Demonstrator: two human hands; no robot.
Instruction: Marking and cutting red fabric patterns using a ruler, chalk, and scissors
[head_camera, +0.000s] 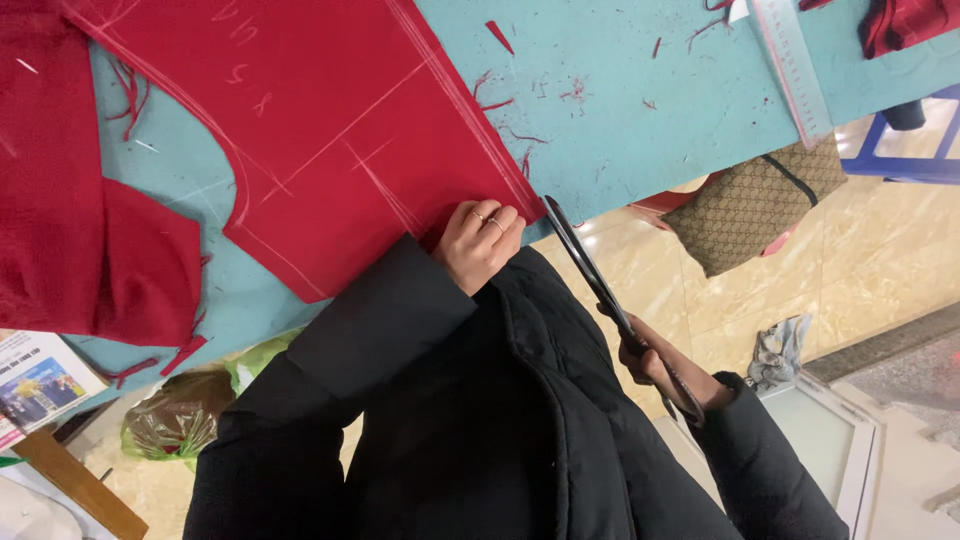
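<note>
At the tabletop (620, 110) edge, left hand (480, 240) presses down on the corner of the red cloth (330, 130), fingers curled, two rings visible, knuckles toward the camera. Hand is flat-ish on the fabric, not gripping anything as far as I can see. Black sleeve covers the arm up to the wrist

Right hand (655, 365) is off the tabletop, over the floor (880, 250), closed around the handles of the scissors (590, 275). Blades point up toward the cloth edge, tip just beside the left hand's fingers and near the cloth corner. Blades look nearly closed, though the angle is poor and I can't tell if the tip touches the fabric

Cloth lies flat on the teal tabletop with white chalk lines: long straight ones, a curved one along the cut-out edge, some short marks. More red fabric (70, 200) is piled at the left, partly overlapping the tabletop. Red thread scraps (510, 120) are scattered on the bare surface. Clear ruler (795, 65) lies at the far side, top right

Below the tabletop edge: patterned tan bag (755, 205), grey rag (780, 350) on the tiled floor, blue frame (900, 160) at right. Lower left: green plastic bag (190, 410), printed booklet (35, 380)
</note>
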